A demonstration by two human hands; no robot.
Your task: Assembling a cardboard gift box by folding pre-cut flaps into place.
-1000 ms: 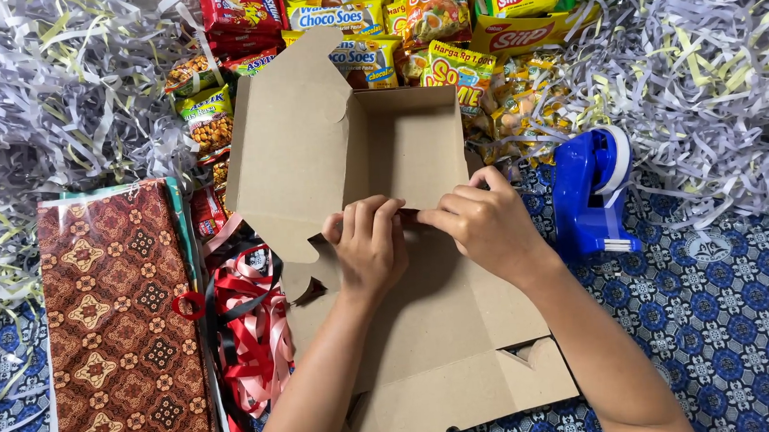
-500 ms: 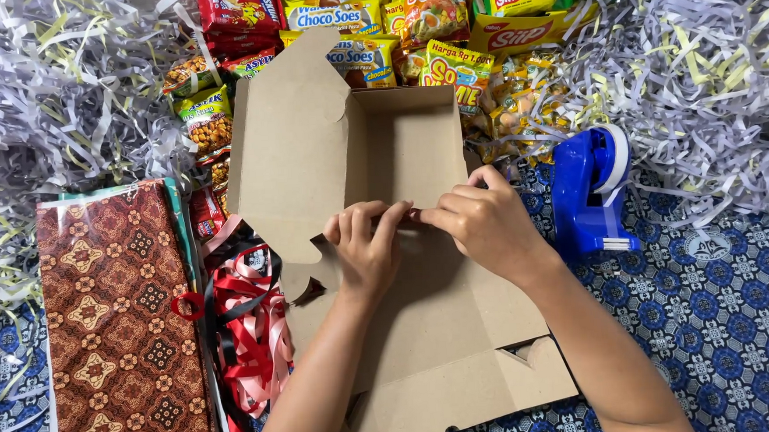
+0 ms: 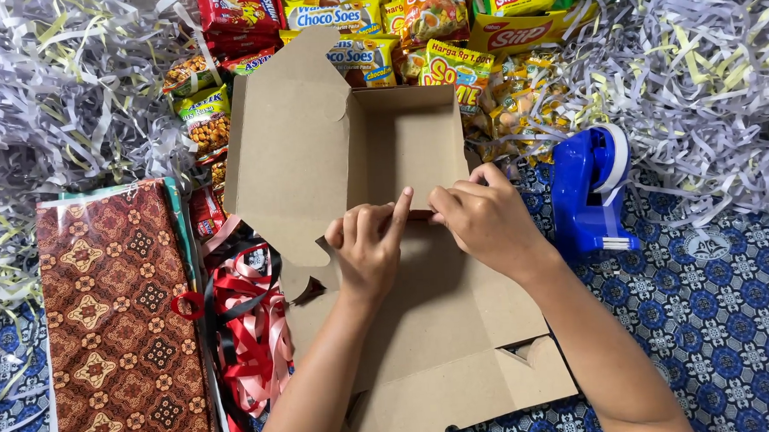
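Two hands at one flat brown cardboard box (image 3: 405,267): left hand (image 3: 368,243) and right hand (image 3: 486,219) pinch its middle fold, mid-assembly; next calls for raising that wall.

Snack packets (image 3: 391,14) cut off above

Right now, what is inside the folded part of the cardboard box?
The tray part of the cardboard box shows only bare brown cardboard. Its near edge is covered by the left hand and right hand, so that strip cannot be seen.
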